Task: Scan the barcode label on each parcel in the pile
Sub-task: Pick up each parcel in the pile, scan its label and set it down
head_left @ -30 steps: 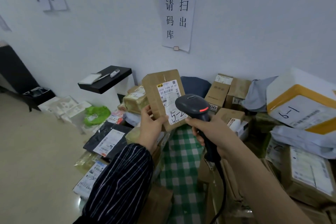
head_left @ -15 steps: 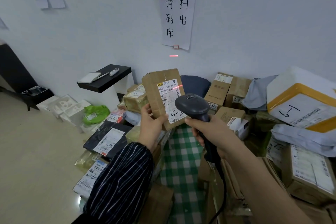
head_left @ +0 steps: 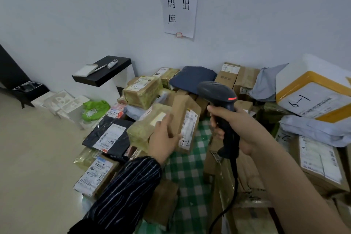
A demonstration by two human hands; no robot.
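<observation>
Cardboard parcel (head_left: 187,114) sits tilted in the left hand (head_left: 163,138), which grips its lower end, the white label (head_left: 189,127) turned toward the scanner (head_left: 216,93). The right hand (head_left: 241,129) is wrapped round the black scanner's handle, its head just beside the parcel. Both hang above a green checked cloth (head_left: 190,173), with the pile of parcels (head_left: 142,91) heaped around it.

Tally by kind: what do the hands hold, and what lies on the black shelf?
Brown cardboard parcel with white label, left hand: 1
Black handheld barcode scanner, right hand: 1
White notepad on black shelf: 1
Slim pen: 1
Small white marker-like object: 1
Total: 5
</observation>
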